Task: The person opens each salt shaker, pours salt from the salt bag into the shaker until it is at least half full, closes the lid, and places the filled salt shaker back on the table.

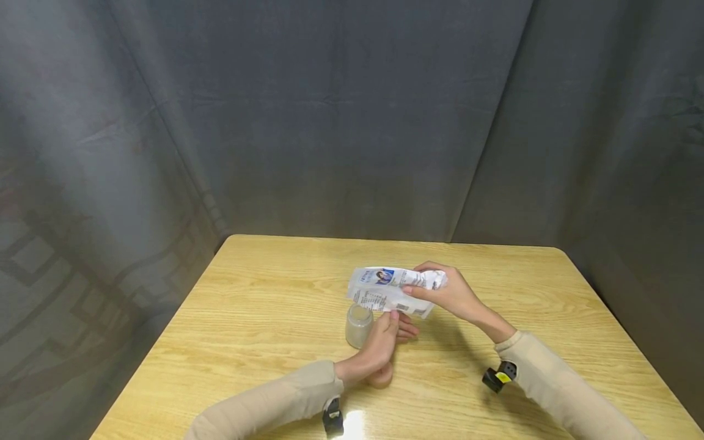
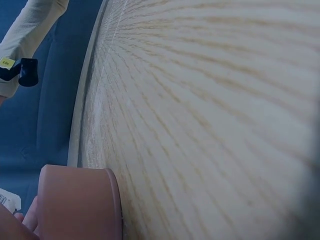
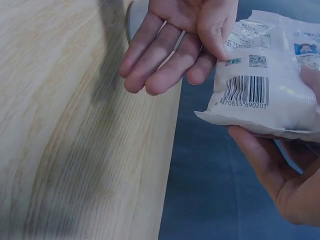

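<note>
My right hand [image 1: 448,293] grips a white printed plastic pouch [image 1: 385,293], thumb on top and fingers beneath. The pouch's left end hangs just above and behind a translucent jar [image 1: 359,330] that stands upright on the table. Beside the jar, my left hand [image 1: 382,342] is held palm up with its fingers extended. In the right wrist view the left thumb [image 3: 215,35] meets the pouch's printed side near a barcode. A pinkish-brown round lid-like thing [image 2: 80,205] stands under the left wrist. Whether the left hand touches the jar I cannot tell.
The light wooden table [image 1: 264,293] has its far edge against a grey curtain [image 1: 330,122]. Black wrist cameras are strapped to both beige sleeves [image 1: 555,379].
</note>
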Motion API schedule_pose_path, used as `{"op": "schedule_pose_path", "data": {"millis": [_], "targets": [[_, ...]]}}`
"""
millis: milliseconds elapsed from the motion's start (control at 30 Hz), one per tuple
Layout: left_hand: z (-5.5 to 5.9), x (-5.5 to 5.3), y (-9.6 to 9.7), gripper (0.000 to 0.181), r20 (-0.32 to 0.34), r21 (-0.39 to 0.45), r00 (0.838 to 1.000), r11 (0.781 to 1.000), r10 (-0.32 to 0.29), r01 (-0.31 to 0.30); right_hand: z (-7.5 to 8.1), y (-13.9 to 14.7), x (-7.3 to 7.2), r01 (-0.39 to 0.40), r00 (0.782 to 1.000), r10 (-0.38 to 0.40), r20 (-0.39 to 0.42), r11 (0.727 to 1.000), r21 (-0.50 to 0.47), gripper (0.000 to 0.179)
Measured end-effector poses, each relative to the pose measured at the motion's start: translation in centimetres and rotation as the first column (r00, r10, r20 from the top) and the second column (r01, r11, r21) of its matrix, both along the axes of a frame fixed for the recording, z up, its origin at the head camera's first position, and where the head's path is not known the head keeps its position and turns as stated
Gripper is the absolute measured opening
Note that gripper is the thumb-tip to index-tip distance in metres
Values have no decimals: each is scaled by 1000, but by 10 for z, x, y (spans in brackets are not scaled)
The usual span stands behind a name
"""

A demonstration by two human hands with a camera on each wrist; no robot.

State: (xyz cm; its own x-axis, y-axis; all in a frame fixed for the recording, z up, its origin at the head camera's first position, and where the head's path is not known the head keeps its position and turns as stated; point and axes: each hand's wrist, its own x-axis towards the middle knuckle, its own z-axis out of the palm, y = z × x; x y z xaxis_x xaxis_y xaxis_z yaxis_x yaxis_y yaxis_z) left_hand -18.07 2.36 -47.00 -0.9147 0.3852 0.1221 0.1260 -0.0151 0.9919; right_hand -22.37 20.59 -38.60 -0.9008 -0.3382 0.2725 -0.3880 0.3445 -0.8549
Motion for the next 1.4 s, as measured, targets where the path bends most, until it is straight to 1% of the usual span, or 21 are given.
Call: {"op": "schedule_pose_path", "data": {"millis": [167, 367, 533, 700, 933, 1167, 1267, 1400], "targets": [[0, 0, 0, 44, 7, 23, 1000, 1000, 0, 0, 0, 0, -1, -2, 1000, 2, -2, 1000, 10, 34], [0, 0, 0, 45, -1, 6, 1000, 1000, 1, -1, 0, 0, -1, -3, 1000, 3, -4, 1000, 16, 33], [0, 1, -1, 46, -3, 10, 1000, 1000, 0, 0, 1, -1, 0, -1, 1000, 1, -11, 1000, 20, 34], [-1, 0, -1, 46, 5, 22, 1000, 1000, 0, 0, 2, -2, -1, -4, 1000, 4, -12, 1000, 23, 34], [-4, -2, 0, 44, 24, 41, 1000, 999, 3, -4, 2, -4, -2, 14, 999, -13, -32, 999, 40, 34], [-2, 0, 0, 44, 26, 30, 1000, 1000, 8, -8, 1, -4, -2, 1, 1000, 0, -22, 999, 33, 33], [-3, -1, 0, 44, 29, 29, 1000, 1000, 9, -10, 1, -4, -2, -5, 1000, 5, -20, 1000, 27, 33], [-4, -1, -1, 44, 34, 43, 999, 999, 6, -7, 2, -5, -1, -1, 1000, 1, -17, 999, 32, 34]]}}
